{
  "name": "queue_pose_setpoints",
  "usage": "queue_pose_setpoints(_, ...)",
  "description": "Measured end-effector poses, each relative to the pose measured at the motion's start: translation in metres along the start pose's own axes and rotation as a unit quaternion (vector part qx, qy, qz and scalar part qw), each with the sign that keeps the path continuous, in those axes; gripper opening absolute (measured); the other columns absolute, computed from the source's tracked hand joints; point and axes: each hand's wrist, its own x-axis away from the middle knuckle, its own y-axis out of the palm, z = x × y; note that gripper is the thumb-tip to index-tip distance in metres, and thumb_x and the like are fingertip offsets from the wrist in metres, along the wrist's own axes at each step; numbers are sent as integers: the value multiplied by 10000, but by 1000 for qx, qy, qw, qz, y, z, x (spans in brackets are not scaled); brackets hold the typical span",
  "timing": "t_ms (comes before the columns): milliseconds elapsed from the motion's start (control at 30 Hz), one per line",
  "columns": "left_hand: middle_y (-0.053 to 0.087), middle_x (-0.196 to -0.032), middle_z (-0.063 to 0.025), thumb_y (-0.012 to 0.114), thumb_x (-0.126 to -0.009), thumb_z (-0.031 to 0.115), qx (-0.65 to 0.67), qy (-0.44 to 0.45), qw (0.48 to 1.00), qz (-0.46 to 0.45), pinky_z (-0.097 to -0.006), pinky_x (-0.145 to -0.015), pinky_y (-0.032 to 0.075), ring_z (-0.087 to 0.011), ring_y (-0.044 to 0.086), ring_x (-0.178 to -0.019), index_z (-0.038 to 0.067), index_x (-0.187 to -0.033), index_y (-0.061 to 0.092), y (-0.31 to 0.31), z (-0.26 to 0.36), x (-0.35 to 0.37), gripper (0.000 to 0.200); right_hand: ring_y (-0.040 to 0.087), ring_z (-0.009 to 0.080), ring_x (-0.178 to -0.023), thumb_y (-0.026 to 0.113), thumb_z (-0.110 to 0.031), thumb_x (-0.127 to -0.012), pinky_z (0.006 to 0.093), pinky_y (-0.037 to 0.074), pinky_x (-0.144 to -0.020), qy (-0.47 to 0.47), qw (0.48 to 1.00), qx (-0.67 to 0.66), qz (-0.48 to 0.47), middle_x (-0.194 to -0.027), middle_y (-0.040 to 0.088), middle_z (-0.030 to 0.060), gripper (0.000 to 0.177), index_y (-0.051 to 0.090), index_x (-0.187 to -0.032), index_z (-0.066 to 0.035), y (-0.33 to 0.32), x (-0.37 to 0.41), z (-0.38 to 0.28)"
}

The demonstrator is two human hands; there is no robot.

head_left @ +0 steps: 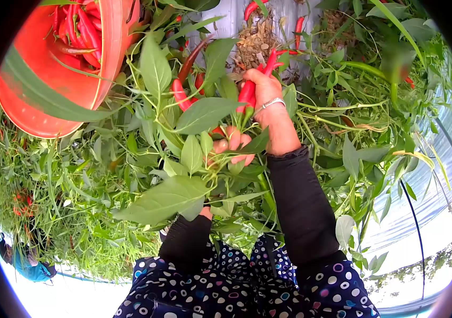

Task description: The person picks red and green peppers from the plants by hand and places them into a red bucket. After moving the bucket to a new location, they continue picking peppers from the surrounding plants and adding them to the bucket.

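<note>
My right hand (267,93), with a silver bracelet at the wrist, is closed around several red chili peppers (247,94). Their tips stick out past the thumb, and a green stalk hangs below. Close beneath it, my left hand (232,142) is partly covered by leaves. Its visible fingers are curled among the stems of the chili plant (170,191); exactly what they grip is hidden. Just left of my hands, another red chili (181,95) and a dark reddish-brown one (194,59) hang among the leaves.
An orange-red bucket (40,98) holding red chilies (80,32) stands at upper left. Grey plastic sheeting (223,18) and dry plant litter (255,40) lie at the top. Dense pepper foliage surrounds my arms. A person in blue (32,267) is far off at lower left.
</note>
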Motion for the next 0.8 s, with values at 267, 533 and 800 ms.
queue_pose_setpoints(267,521,-826,-44,664,-758,315,56,-9,988,-141,-256,-601,411,-138,485,-688,42,-842,524,-23,-17,7,317,517,171,-635,606,-78,-756,325,475,-602,-108,951,-160,-242,-715,510,62,163,471,-843,-56,3,0,-121)
queue_pose_setpoints(533,518,-838,-43,669,-757,312,-69,-110,989,-66,-254,-590,406,-130,479,-687,38,-867,524,-11,9,15,329,611,222,-633,660,-142,-691,305,501,-589,-161,875,-38,-455,-747,611,114,224,557,-816,13,148,173,-84)
queue_pose_setpoints(800,516,-850,-41,675,-755,308,-106,-164,977,-80,-252,-579,402,-123,474,-687,33,-892,523,-14,12,14,343,605,94,-646,561,-109,-809,199,472,-592,-191,919,233,-254,-779,636,44,198,606,-960,11,40,67,-92)
